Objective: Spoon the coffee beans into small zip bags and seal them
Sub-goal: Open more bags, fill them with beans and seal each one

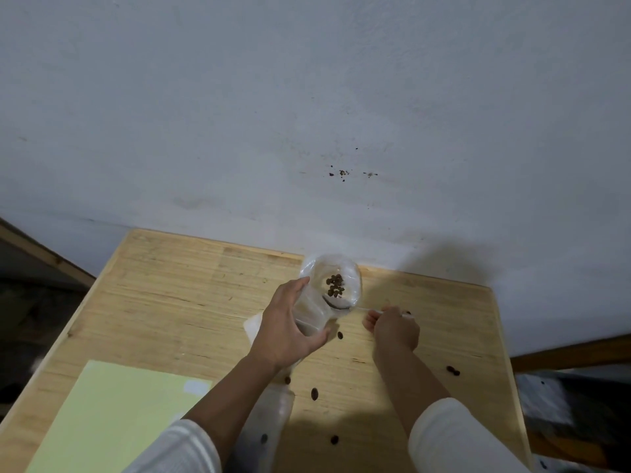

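The left hand's fingers [309, 337] wrap around a clear zip bag [327, 295], holding its mouth open above the table [170, 295]. The right hand's fingers [370, 322] pinch the thin clear handle of a spoon [367, 309], which reaches to the bag's mouth. A small clump of coffee beans [335, 285] sits inside the bag. Loose beans [314, 393] lie scattered on the table nearer the person than the bag. A pale green sheet [112, 414] lies left of the bag, toward the person.
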{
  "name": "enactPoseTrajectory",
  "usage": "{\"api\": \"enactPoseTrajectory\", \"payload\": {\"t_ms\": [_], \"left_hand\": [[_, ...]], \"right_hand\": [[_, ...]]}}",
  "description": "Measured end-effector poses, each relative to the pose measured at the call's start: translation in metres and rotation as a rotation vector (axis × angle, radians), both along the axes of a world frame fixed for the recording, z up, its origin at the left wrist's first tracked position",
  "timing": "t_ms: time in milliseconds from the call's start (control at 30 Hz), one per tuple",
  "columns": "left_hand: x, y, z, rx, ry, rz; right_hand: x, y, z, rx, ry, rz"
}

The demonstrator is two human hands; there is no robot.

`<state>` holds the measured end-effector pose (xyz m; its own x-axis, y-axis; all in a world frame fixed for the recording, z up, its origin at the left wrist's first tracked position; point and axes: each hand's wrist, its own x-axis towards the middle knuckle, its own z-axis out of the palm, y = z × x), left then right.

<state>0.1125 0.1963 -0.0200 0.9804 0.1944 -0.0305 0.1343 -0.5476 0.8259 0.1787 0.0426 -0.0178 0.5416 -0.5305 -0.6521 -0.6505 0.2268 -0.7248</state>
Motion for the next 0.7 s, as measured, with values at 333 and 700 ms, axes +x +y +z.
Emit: {"api": "enactPoseTrajectory", "payload": {"t_ms": [333,700], "left_hand": [[-0.009,0.003,-0.004,0.031,0.055,0.037],[0.004,0.002,-0.008,0.019,0.1,0.08]], "right_hand": [[0.008,0.012,-0.014,0.465,-0.141,-0.172],[0.011,-0.004,-0.007,0.337,-0.176,0.023]]}}
